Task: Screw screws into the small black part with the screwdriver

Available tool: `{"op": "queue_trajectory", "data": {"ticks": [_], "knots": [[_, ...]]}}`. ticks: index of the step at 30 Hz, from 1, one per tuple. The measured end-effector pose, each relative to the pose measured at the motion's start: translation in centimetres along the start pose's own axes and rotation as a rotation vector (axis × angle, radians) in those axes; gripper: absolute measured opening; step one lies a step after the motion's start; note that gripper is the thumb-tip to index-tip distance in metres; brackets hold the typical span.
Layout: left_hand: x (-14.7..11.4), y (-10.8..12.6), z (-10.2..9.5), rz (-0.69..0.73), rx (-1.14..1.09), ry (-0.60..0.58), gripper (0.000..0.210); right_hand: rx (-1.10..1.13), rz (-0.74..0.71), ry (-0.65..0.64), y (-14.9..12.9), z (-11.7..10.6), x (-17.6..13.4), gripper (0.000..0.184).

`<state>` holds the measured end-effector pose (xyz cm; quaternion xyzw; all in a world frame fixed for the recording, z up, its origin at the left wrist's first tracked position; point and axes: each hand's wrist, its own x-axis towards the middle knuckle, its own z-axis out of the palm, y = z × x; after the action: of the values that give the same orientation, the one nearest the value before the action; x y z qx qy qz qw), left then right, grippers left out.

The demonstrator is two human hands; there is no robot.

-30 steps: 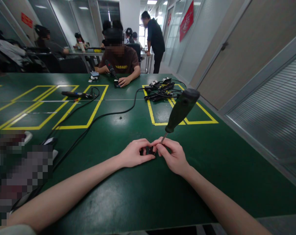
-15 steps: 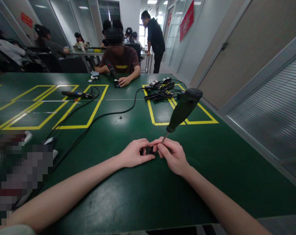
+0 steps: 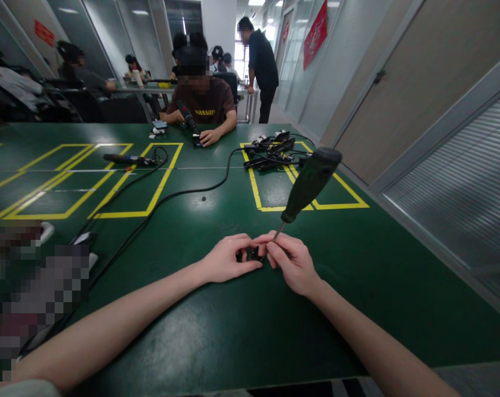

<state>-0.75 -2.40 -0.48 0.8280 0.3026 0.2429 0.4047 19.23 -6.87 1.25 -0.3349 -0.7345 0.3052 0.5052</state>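
My right hand (image 3: 293, 262) is closed on the thin metal shaft of a screwdriver (image 3: 310, 187), just below its thick dark handle. The screwdriver leans up and to the right, and its tip is hidden by my fingers. My left hand (image 3: 233, 258) curls around a small black part (image 3: 257, 253) at the table surface, its fingers and thumb closed about it. Most of that part is covered, so its kind does not show. The fingertips of both hands meet at the part.
On the green table (image 3: 184, 331), a black cable (image 3: 179, 192) runs to a pile of black cabled devices (image 3: 272, 150). A dark handheld tool (image 3: 129, 160) lies at the left. Across the table a person (image 3: 204, 102) works with a power screwdriver (image 3: 186, 116).
Hardly anything differs. The screwdriver's handle has shifted very slightly, while both hands stay in the same place.
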Motion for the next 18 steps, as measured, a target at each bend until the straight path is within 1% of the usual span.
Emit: {"op": "queue_trajectory", "data": {"ticks": [8, 12, 18], "knots": [[-0.02, 0.2, 0.05, 0.004, -0.005, 0.013, 0.021, 0.034, 0.013, -0.001, 0.17, 0.05, -0.16, 0.035], [-0.01, 0.16, 0.1, 0.007, -0.005, 0.011, 0.021, 0.043, 0.002, -0.005, 0.29, 0.07, -0.21, 0.034], [-0.02, -0.14, 0.29, 0.01, -0.019, 0.023, 0.017, 0.035, 0.015, -0.014, 0.34, 0.1, -0.21, 0.039]]}}
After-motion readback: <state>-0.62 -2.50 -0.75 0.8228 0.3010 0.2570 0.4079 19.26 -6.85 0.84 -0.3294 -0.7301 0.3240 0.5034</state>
